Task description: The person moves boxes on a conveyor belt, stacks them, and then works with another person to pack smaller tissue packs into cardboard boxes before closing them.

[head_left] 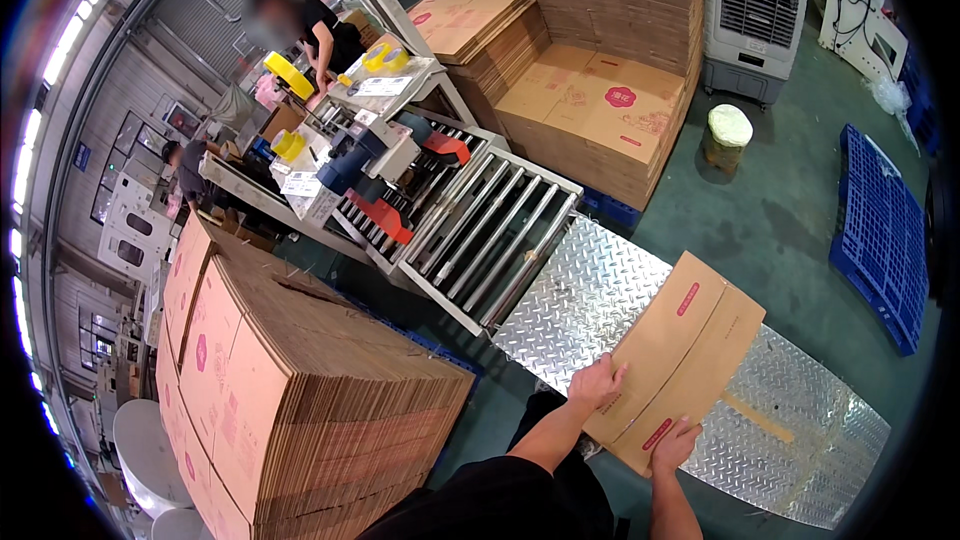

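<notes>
A brown cardboard carton (678,370) with small red printed labels lies at a slant over the metal tread-plate table (590,280) in front of me. From here I cannot tell whether it is folded flat or opened out. A line runs along its length between two panels. My left hand (597,383) grips its left edge, thumb on the upper face and fingers curled at the side. At the near end my right hand (675,445) holds the corner beside a red label, its fingers partly hidden.
Beyond the table runs a roller conveyor (490,230) into a carton-taping machine (370,160). Stacks of flat cartons stand at left (350,430) and at the back (600,100). A blue pallet (880,240), a round tub (728,138) and an air cooler (755,20) are on the right. A co-worker (335,35) stands behind the machine.
</notes>
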`<state>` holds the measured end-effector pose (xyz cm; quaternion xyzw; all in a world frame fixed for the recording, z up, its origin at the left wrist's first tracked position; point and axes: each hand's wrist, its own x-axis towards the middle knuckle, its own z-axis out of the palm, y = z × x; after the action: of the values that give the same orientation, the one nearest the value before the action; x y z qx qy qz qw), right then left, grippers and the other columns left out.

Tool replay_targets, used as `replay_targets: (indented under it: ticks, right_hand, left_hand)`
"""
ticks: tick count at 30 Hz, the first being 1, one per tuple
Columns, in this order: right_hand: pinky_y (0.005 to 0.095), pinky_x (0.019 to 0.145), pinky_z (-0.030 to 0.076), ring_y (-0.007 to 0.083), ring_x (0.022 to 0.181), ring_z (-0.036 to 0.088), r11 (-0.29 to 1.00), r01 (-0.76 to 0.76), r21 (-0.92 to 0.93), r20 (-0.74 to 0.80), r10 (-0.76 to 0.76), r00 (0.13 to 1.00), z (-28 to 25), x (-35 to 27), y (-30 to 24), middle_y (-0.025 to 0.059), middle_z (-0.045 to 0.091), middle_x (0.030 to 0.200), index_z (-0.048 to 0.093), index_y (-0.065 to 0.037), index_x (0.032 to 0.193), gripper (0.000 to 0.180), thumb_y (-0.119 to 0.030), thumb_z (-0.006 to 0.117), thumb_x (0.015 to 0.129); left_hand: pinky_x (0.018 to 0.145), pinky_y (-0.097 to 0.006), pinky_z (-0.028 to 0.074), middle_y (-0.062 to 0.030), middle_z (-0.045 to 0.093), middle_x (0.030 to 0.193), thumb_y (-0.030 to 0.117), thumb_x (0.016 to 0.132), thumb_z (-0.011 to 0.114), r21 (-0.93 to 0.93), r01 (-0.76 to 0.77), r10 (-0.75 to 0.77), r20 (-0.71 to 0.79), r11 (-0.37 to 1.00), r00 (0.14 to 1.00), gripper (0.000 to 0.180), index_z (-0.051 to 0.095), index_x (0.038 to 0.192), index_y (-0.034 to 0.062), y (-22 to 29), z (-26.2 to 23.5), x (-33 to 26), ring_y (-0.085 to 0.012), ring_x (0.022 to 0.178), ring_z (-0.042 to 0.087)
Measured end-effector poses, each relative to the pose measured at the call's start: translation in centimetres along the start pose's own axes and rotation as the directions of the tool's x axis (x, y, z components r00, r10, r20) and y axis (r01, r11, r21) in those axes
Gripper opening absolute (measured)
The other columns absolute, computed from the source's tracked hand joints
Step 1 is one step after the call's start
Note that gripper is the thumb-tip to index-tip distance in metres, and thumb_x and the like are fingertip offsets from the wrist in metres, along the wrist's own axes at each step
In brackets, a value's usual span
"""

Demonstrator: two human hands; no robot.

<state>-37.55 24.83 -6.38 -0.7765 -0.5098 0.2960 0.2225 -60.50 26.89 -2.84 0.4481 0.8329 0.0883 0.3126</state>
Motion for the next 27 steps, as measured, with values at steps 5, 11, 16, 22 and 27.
replay_targets:
  ticks: [5,11,16,22,27]
  right_hand:
    - [0.0529,0.076,0.045,0.0497,0.089,0.059,1.0,0.01,-0.004,-0.042,-0.01,0.999,0.37,0.14,0.59,0.0307,0.063,0.095,0.048,0.001,0.111,0.041,-0.038,0.043,0.099]
    - [0.0525,0.076,0.045,0.0492,0.088,0.06,1.0,0.007,-0.003,-0.026,-0.007,1.0,0.15,0.01,0.1,0.0307,0.063,0.095,0.048,0.001,0.112,0.041,-0.037,0.043,0.099]
    - [0.0522,0.076,0.045,0.0484,0.089,0.06,1.0,0.0,-0.01,-0.026,0.0,1.0,0.19,0.06,0.29,0.0302,0.063,0.095,0.048,0.0,0.114,0.041,-0.037,0.043,0.099]
    - [0.0526,0.076,0.045,0.0485,0.089,0.06,1.0,0.003,-0.017,-0.031,-0.004,1.0,0.5,0.19,0.81,0.0301,0.063,0.096,0.048,0.0,0.115,0.042,-0.039,0.043,0.099]
    - [0.0532,0.076,0.045,0.0494,0.09,0.059,0.999,-0.001,-0.032,-0.028,0.0,1.0,0.38,0.1,0.55,0.031,0.062,0.096,0.047,0.001,0.114,0.043,-0.039,0.043,0.099]
  left_hand:
    - [0.073,-0.05,0.052,-0.0238,0.066,0.086,0.051,0.097,0.038,-0.003,-0.01,0.01,-0.001,1.0,1.0,0.051,0.047,0.103,0.0008,0.21,-0.13,-0.07,-0.0412,0.08,0.066]
    - [0.073,-0.05,0.052,-0.0239,0.066,0.087,0.051,0.097,0.038,-0.009,0.005,-0.005,0.014,1.0,1.0,0.051,0.047,0.104,0.001,-0.13,0.14,0.07,-0.0414,0.08,0.066]
    - [0.076,-0.053,0.051,-0.0242,0.065,0.09,0.05,0.096,0.04,-0.038,0.018,-0.017,0.03,0.999,0.999,0.051,0.047,0.104,0.0009,0.2,-0.22,0.03,-0.0438,0.084,0.064]
    - [0.076,-0.054,0.05,-0.0246,0.065,0.09,0.05,0.095,0.04,-0.047,0.031,-0.029,0.048,0.998,0.998,0.05,0.047,0.103,0.001,0.04,-0.11,0.13,-0.0446,0.084,0.064]
    - [0.075,-0.053,0.051,-0.0251,0.065,0.089,0.051,0.096,0.039,-0.038,0.016,-0.014,0.033,0.999,0.999,0.051,0.047,0.103,0.0005,-0.04,0.03,0.11,-0.0437,0.083,0.065]
